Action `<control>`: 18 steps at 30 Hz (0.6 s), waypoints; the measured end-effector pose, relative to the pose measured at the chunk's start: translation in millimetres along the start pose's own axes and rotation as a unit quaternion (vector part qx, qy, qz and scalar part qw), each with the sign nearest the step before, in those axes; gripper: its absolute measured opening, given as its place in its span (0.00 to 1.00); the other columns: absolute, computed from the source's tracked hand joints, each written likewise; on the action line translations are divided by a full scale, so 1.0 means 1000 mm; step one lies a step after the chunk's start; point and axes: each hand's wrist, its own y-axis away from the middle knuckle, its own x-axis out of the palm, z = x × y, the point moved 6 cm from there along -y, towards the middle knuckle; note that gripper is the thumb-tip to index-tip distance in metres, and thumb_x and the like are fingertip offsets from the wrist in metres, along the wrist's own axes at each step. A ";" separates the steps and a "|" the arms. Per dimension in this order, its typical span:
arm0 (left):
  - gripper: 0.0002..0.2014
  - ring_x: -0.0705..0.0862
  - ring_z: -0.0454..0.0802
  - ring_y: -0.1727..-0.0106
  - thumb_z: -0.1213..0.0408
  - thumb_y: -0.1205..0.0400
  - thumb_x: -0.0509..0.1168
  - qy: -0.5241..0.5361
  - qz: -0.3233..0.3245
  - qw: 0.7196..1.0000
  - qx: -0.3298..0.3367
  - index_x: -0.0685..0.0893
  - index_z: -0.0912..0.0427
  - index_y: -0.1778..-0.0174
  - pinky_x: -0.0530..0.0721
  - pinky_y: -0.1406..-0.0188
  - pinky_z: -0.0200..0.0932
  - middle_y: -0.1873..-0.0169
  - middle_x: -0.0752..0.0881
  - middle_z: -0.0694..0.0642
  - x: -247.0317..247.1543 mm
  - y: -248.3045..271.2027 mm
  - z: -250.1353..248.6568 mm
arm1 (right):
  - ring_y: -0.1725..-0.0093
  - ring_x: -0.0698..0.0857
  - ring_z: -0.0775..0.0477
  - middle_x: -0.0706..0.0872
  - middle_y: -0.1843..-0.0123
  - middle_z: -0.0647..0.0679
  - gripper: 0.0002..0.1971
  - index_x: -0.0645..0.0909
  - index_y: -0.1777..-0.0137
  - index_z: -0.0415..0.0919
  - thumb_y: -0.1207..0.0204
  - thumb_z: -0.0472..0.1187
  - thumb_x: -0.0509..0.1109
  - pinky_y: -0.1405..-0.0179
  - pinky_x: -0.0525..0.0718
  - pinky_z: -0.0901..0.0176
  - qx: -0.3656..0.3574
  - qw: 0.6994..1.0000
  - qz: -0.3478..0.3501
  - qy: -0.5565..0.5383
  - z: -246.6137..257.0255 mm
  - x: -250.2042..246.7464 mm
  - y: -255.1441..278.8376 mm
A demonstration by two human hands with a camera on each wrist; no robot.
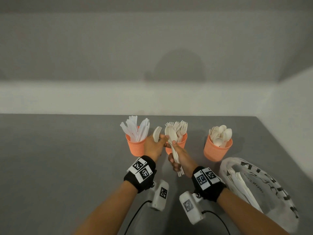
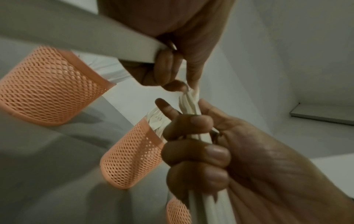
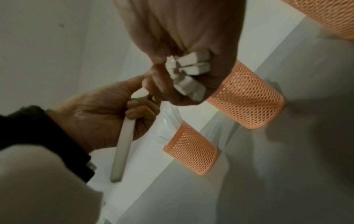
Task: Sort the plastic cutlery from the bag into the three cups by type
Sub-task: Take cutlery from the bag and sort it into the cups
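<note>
Three orange mesh cups stand in a row: knife cup [image 1: 136,146], fork cup [image 1: 183,138], spoon cup [image 1: 216,150]. In front of the fork cup my right hand [image 1: 180,161] grips a bundle of cream cutlery [image 1: 174,150] upright, a spoon [image 1: 172,134] on top. The handle ends [image 3: 189,72] stick out under that fist. My left hand [image 1: 154,146] holds a single fork [image 1: 157,134], its handle [image 3: 124,144] lying across the palm. Its thumb and forefinger [image 2: 189,84] pinch at the top of the bundle [image 2: 189,103].
The white printed plastic bag [image 1: 274,187] lies open at the right front of the grey table [image 1: 59,167], with several cutlery pieces [image 1: 240,185] inside. A white wall runs just behind the cups. Cables trail from both wrist cameras toward me.
</note>
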 end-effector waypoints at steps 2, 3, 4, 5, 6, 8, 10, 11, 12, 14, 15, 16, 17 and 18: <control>0.13 0.80 0.34 0.83 0.71 0.20 0.65 -0.021 -0.008 1.000 0.004 0.78 0.58 0.72 0.73 0.81 0.26 0.78 0.82 0.50 0.000 -0.002 0.000 | 0.87 0.65 0.58 0.74 0.80 0.51 0.23 0.75 0.34 0.48 0.17 0.59 0.47 0.88 0.66 0.70 0.000 1.000 0.011 -0.017 0.001 0.000 0.002; 0.13 0.82 0.35 0.80 0.72 0.21 0.65 -0.031 -0.014 0.999 0.007 0.79 0.58 0.72 0.77 0.77 0.30 0.77 0.83 0.51 0.000 -0.002 0.000 | 0.87 0.66 0.58 0.74 0.80 0.50 0.23 0.77 0.37 0.48 0.17 0.59 0.47 0.88 0.66 0.70 0.000 1.000 0.015 -0.027 0.002 0.000 0.003; 0.14 0.83 0.37 0.79 0.72 0.21 0.64 -0.037 -0.028 0.999 0.012 0.78 0.57 0.74 0.80 0.72 0.34 0.78 0.83 0.50 -0.001 -0.002 0.000 | 0.87 0.66 0.58 0.74 0.79 0.50 0.22 0.78 0.40 0.49 0.16 0.59 0.47 0.88 0.67 0.70 0.001 0.999 0.016 -0.043 0.002 0.000 0.004; 0.15 0.83 0.38 0.77 0.73 0.22 0.63 -0.040 -0.048 0.998 0.019 0.77 0.56 0.75 0.82 0.70 0.36 0.80 0.82 0.47 -0.003 -0.002 0.000 | 0.87 0.66 0.58 0.74 0.79 0.49 0.22 0.79 0.43 0.48 0.16 0.58 0.47 0.88 0.67 0.70 0.001 0.998 0.013 -0.061 0.002 0.000 0.004; 0.15 0.82 0.40 0.76 0.73 0.22 0.63 -0.038 -0.070 0.997 0.022 0.76 0.55 0.75 0.82 0.68 0.37 0.80 0.81 0.46 -0.004 -0.002 -0.001 | 0.87 0.67 0.58 0.75 0.78 0.49 0.22 0.80 0.46 0.47 0.16 0.58 0.48 0.87 0.67 0.70 0.002 0.997 0.006 -0.080 0.003 0.000 0.004; 0.09 0.82 0.50 0.69 0.71 0.22 0.62 -0.017 -0.101 0.995 0.011 0.74 0.56 0.67 0.83 0.64 0.45 0.73 0.81 0.52 -0.005 0.000 0.000 | 0.86 0.68 0.57 0.75 0.78 0.49 0.23 0.81 0.50 0.44 0.16 0.58 0.48 0.86 0.68 0.68 0.001 0.994 -0.004 -0.107 0.004 -0.002 0.003; 0.04 0.81 0.55 0.65 0.70 0.23 0.63 0.006 -0.106 0.994 -0.009 0.74 0.59 0.59 0.81 0.65 0.47 0.66 0.81 0.57 -0.001 0.002 0.007 | 0.86 0.67 0.57 0.74 0.78 0.49 0.23 0.81 0.51 0.45 0.16 0.58 0.48 0.86 0.67 0.68 -0.003 0.993 -0.003 -0.116 0.005 -0.001 0.003; 0.04 0.81 0.55 0.64 0.71 0.23 0.64 0.016 -0.098 0.995 -0.018 0.75 0.61 0.57 0.80 0.67 0.44 0.65 0.80 0.58 0.001 0.002 0.010 | 0.86 0.67 0.57 0.74 0.78 0.49 0.23 0.80 0.54 0.44 0.16 0.58 0.48 0.87 0.65 0.69 -0.002 0.994 -0.002 -0.111 0.005 -0.001 0.003; 0.05 0.80 0.55 0.63 0.71 0.24 0.65 0.024 -0.087 0.996 -0.025 0.77 0.66 0.54 0.78 0.68 0.41 0.64 0.81 0.60 0.004 0.003 0.014 | 0.87 0.66 0.57 0.74 0.79 0.49 0.24 0.79 0.58 0.43 0.16 0.58 0.48 0.87 0.64 0.70 0.002 0.995 -0.001 -0.104 0.005 0.000 0.003; 0.12 0.82 0.60 0.60 0.70 0.24 0.67 0.032 -0.066 0.996 -0.047 0.79 0.74 0.49 0.80 0.65 0.43 0.62 0.82 0.68 0.009 0.003 0.022 | 0.87 0.67 0.57 0.74 0.80 0.50 0.25 0.76 0.63 0.41 0.16 0.57 0.49 0.86 0.65 0.70 0.001 0.997 0.003 -0.081 0.004 0.004 0.004; 0.12 0.84 0.63 0.58 0.70 0.23 0.66 0.035 -0.061 0.996 -0.056 0.80 0.75 0.49 0.82 0.61 0.47 0.60 0.84 0.71 0.011 0.004 0.023 | 0.85 0.70 0.56 0.75 0.79 0.50 0.24 0.76 0.63 0.41 0.16 0.57 0.50 0.85 0.67 0.68 -0.010 0.998 0.003 -0.059 0.004 0.004 0.005; 0.10 0.84 0.62 0.58 0.70 0.21 0.64 0.039 -0.067 0.995 -0.061 0.81 0.75 0.50 0.82 0.58 0.50 0.61 0.85 0.71 0.010 0.004 0.023 | 0.82 0.74 0.56 0.78 0.77 0.51 0.22 0.77 0.61 0.42 0.16 0.55 0.51 0.81 0.71 0.66 -0.026 0.999 -0.003 -0.025 0.005 0.004 0.005; 0.08 0.83 0.59 0.61 0.70 0.20 0.62 0.047 -0.081 0.994 -0.063 0.82 0.73 0.54 0.82 0.57 0.51 0.64 0.84 0.68 0.008 0.004 0.022 | 0.77 0.77 0.57 0.80 0.74 0.53 0.19 0.79 0.57 0.43 0.16 0.53 0.52 0.75 0.75 0.66 -0.046 0.999 -0.017 0.015 0.007 0.003 0.006; 0.08 0.82 0.54 0.65 0.69 0.19 0.60 0.060 -0.105 0.991 -0.057 0.82 0.68 0.59 0.81 0.59 0.50 0.68 0.82 0.64 0.003 0.004 0.020 | 0.73 0.79 0.59 0.80 0.72 0.53 0.16 0.80 0.52 0.45 0.15 0.51 0.52 0.69 0.77 0.65 -0.066 0.996 -0.030 0.046 0.008 0.001 0.006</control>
